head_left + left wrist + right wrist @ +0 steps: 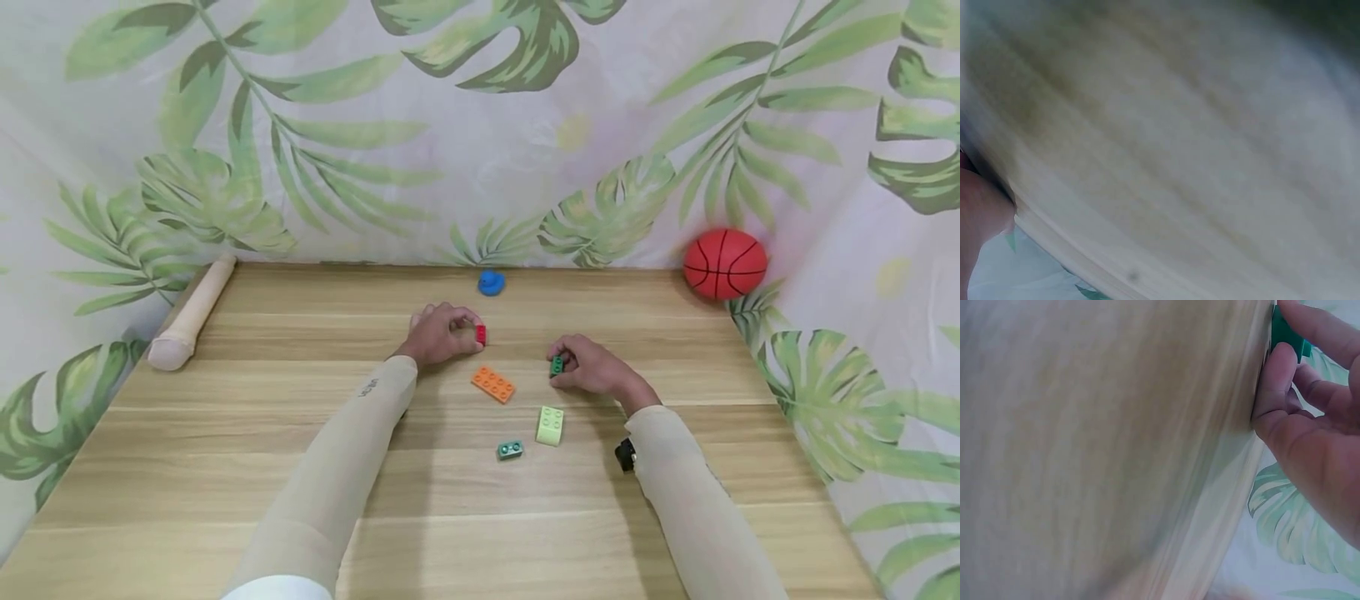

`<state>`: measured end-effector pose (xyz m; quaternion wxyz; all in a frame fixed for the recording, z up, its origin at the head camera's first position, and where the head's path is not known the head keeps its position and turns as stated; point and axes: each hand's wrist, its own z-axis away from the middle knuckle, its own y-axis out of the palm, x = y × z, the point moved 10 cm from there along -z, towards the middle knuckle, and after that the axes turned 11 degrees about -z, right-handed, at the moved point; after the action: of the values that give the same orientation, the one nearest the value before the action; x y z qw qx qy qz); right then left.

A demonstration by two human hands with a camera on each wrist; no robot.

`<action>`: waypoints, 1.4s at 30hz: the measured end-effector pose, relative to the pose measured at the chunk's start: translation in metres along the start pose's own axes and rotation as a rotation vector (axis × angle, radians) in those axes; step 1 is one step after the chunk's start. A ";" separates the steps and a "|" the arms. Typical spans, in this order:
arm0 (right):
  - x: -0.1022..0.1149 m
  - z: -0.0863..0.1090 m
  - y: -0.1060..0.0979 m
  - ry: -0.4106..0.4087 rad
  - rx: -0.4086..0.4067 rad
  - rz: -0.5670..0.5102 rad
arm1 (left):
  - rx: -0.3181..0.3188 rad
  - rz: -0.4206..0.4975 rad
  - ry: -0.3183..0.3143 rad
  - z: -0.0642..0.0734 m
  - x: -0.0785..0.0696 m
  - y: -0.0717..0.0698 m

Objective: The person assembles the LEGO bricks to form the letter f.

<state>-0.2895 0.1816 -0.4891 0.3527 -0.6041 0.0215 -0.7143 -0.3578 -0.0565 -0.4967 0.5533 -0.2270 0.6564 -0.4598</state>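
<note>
Near the middle of the wooden table, my left hand (442, 335) pinches a small red toy brick (481, 335) between thumb and fingers. To its right, my right hand (592, 365) grips a small dark green toy brick (557, 367); the right wrist view also shows this green brick (1287, 334) between thumb and fingertip, close to the tabletop. Between and in front of the hands lie an orange brick (492, 384), a light green brick (550, 426) and a teal two-stud brick (510, 450). The left wrist view is blurred, with only part of the left hand (982, 212) at its edge.
A blue rubber duck (491, 283) stands by the table's back edge. At the back right corner sits a red basketball (724, 264). A beige stick-like object (193, 315) lies along the left edge. Leaf-printed cloth (480, 150) hangs behind the table (262, 467).
</note>
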 end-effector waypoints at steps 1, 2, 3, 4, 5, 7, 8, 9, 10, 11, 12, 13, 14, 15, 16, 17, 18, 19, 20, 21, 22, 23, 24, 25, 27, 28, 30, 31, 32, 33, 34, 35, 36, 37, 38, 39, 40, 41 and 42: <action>0.000 0.000 0.000 -0.002 0.000 0.004 | 0.000 0.000 0.001 0.000 0.000 0.000; 0.001 0.000 0.000 -0.006 -0.001 0.005 | 0.000 0.000 0.001 0.000 0.000 0.000; 0.001 0.000 0.001 -0.006 -0.003 0.005 | 0.000 0.001 0.001 0.001 0.000 0.000; 0.001 0.000 0.001 -0.007 -0.005 0.005 | 0.002 0.001 0.000 0.001 0.000 0.000; 0.001 0.000 0.001 -0.009 -0.006 0.005 | 0.003 0.001 0.000 0.001 0.000 0.001; 0.001 0.000 0.001 -0.013 -0.008 0.010 | 0.002 -0.004 0.000 0.001 0.001 0.001; 0.001 0.000 0.001 -0.016 -0.009 0.012 | 0.002 -0.006 0.000 0.001 0.001 0.002; 0.001 0.000 0.001 -0.015 -0.011 0.013 | 0.003 -0.007 -0.001 0.000 0.001 0.002; 0.000 0.000 0.001 -0.016 -0.014 0.013 | 0.003 -0.007 -0.002 0.000 0.002 0.002; 0.000 -0.001 0.001 -0.017 -0.016 0.012 | 0.002 -0.007 -0.003 0.000 0.002 0.002; 0.000 -0.001 0.001 -0.018 -0.018 0.011 | 0.000 -0.008 -0.002 0.000 0.001 0.002; 0.001 -0.001 0.001 -0.023 -0.017 0.013 | -0.001 -0.004 -0.003 0.000 0.002 0.002; 0.001 -0.001 0.001 -0.021 -0.022 0.009 | -0.002 -0.001 -0.003 0.000 0.002 0.002; 0.001 -0.001 0.001 -0.019 -0.027 0.006 | -0.002 0.003 -0.005 0.000 0.002 0.002; 0.001 -0.001 0.001 -0.019 -0.029 0.001 | -0.003 0.007 -0.005 0.000 0.002 0.001; 0.001 0.000 0.001 -0.020 -0.030 -0.003 | -0.005 0.009 -0.003 0.000 0.002 0.001; 0.001 0.000 0.001 -0.021 -0.031 -0.007 | -0.007 0.009 -0.002 0.001 0.002 0.001; 0.002 0.000 0.001 -0.023 -0.032 -0.010 | -0.006 0.010 -0.003 0.001 0.002 0.001; 0.002 0.000 0.000 -0.020 -0.034 -0.016 | -0.006 0.010 -0.003 0.001 0.002 0.001; 0.002 0.001 0.000 -0.022 -0.034 -0.017 | -0.007 0.009 -0.003 0.001 0.002 0.001; 0.002 0.001 0.000 -0.024 -0.035 -0.017 | -0.007 0.007 -0.002 0.001 0.002 0.002; 0.002 0.001 0.000 -0.027 -0.035 -0.015 | -0.007 0.003 -0.002 0.000 0.002 0.002; 0.001 0.001 0.000 -0.029 -0.037 -0.012 | -0.007 0.001 -0.005 0.000 0.002 0.002; 0.001 0.001 0.000 -0.031 -0.040 -0.007 | -0.007 0.001 -0.005 0.000 0.002 0.002; 0.000 0.000 0.000 -0.034 -0.043 -0.001 | -0.009 0.001 -0.006 0.000 0.003 0.003; 0.000 0.000 0.000 -0.034 -0.046 0.001 | -0.008 0.002 -0.007 0.000 0.003 0.003; -0.001 -0.001 0.000 -0.033 -0.051 0.004 | -0.009 0.004 -0.008 0.000 0.004 0.003; 0.000 -0.001 0.000 -0.037 -0.049 0.007 | -0.008 0.005 -0.008 0.000 0.004 0.003; 0.000 -0.001 0.001 -0.041 -0.047 0.010 | -0.009 0.006 -0.009 0.000 0.004 0.003; 0.000 -0.001 0.001 -0.041 -0.048 0.011 | -0.008 0.006 -0.011 0.000 0.004 0.003; 0.001 -0.001 0.001 -0.045 -0.047 0.015 | -0.009 0.005 -0.011 0.000 0.005 0.003; 0.002 -0.001 0.001 -0.045 -0.047 0.015 | -0.010 0.004 -0.010 0.000 0.005 0.003; 0.002 0.000 0.001 -0.045 -0.047 0.014 | -0.011 0.002 -0.010 0.000 0.005 0.003; 0.002 0.000 0.002 -0.045 -0.046 0.011 | -0.012 0.002 -0.009 0.001 0.004 0.002; 0.003 0.000 0.002 -0.045 -0.045 0.008 | -0.013 0.002 -0.008 0.001 0.004 0.002; 0.003 0.001 0.002 -0.040 -0.048 0.002 | -0.013 0.002 -0.008 0.001 0.004 0.002; 0.003 0.001 0.002 -0.040 -0.047 0.000 | -0.014 0.001 -0.007 0.001 0.004 0.002; 0.002 0.001 0.002 -0.034 -0.049 -0.007 | -0.013 0.002 -0.007 0.002 0.003 0.003; 0.002 0.002 0.003 -0.033 -0.048 -0.009 | -0.013 0.004 -0.006 0.002 0.003 0.003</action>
<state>-0.2869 0.1794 -0.4883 0.3350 -0.6242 0.0303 -0.7051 -0.3565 -0.0580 -0.5006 0.5547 -0.2308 0.6580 -0.4539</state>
